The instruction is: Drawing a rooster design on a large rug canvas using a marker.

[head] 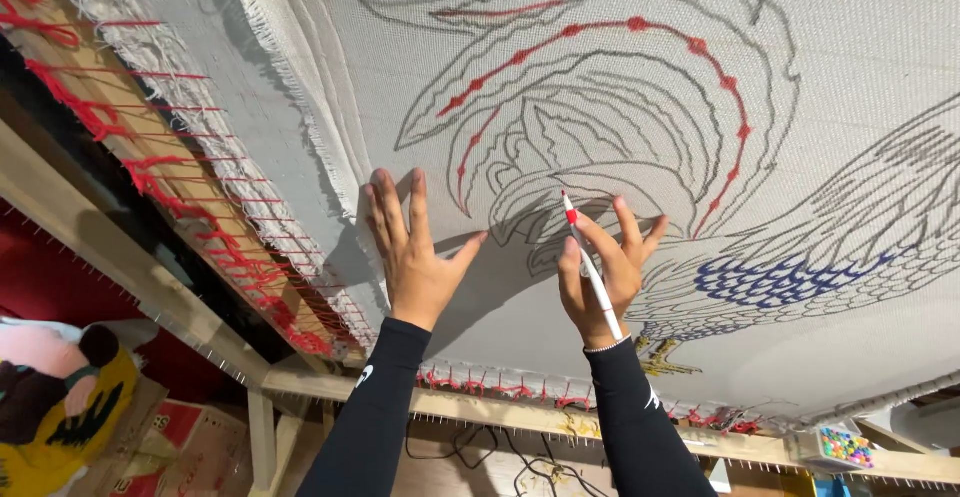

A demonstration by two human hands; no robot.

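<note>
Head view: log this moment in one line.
left hand flat on cloth | right hand holds marker, tip on bird outline

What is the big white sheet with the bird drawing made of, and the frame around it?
The sheet looks like woven cloth, matte and off-white: a fine weave shows and its edge is frayed. The frame looks like bare, pale wood with rows of small nails. The marker in the right hand seems to be smooth white plastic.

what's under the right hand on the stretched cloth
The right hand, holding a white marker, lies on the cloth over grey drawn outlines; the lines beneath the palm are hidden.
</note>
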